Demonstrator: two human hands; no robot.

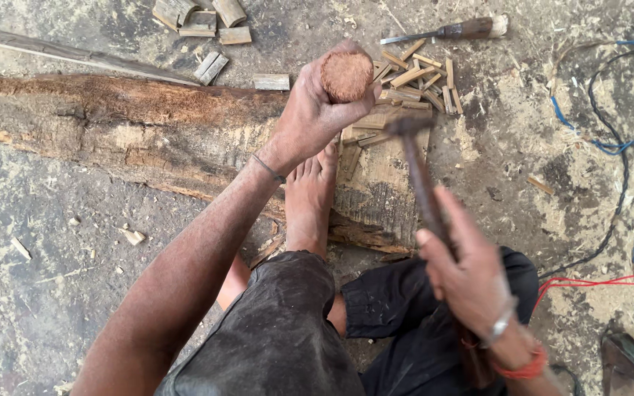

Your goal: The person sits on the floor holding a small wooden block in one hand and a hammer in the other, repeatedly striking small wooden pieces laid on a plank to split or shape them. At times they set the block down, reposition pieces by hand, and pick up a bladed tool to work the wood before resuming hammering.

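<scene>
The left hand [317,110] is gripping a round wooden handle [346,75] from the side, fingers wrapped tightly around it, its flat reddish end facing up, above the right end of a long rough log [133,125] lying across the floor. The right hand [471,275] is closing around the shaft of a hammer [420,172], whose dark head is hovering just right of the handle. A bare foot [310,194] is pressing on the log. Small wood chips [416,77] are lying at the far side, with a chisel [449,31] beyond them.
</scene>
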